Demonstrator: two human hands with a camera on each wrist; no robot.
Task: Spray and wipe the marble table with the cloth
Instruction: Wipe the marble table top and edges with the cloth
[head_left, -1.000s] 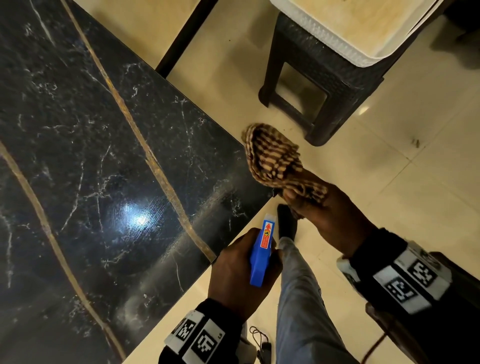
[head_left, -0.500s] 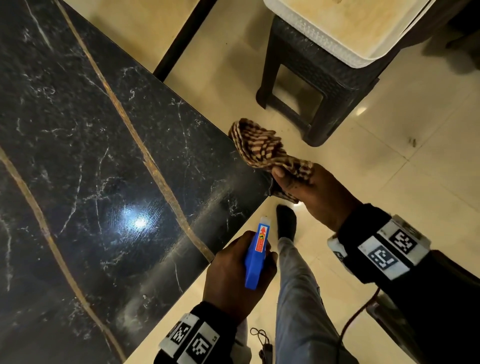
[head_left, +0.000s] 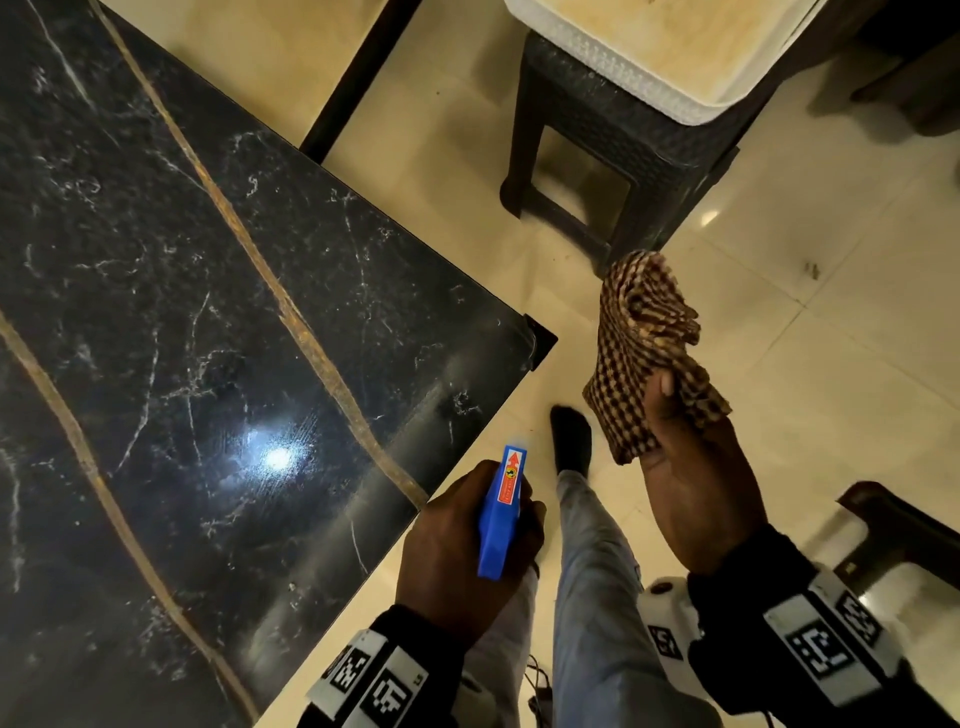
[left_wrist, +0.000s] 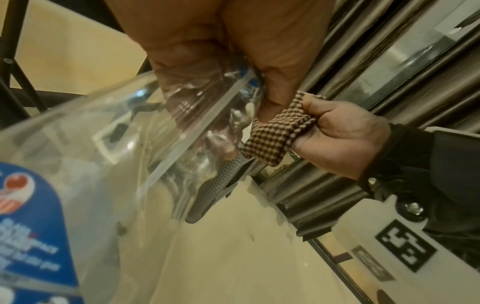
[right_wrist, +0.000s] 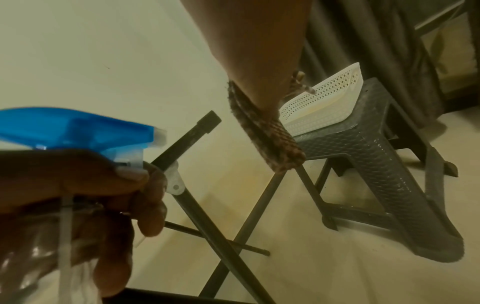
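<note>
Marble table (head_left: 208, 312) lay just L of both hands. L hand (head_left: 457, 551) gripped blue-headed sprayer (head_left: 501, 512) off table edge; R hand (head_left: 696, 483) clutched checked cloth (head_left: 644, 338), bunched above fingers, over floor.

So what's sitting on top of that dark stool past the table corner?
A white perforated basket rests on the dark stool. Its pale floor looks bare where visible, but the head view crops it and, in the right wrist view, its wall hides the inside.
</note>
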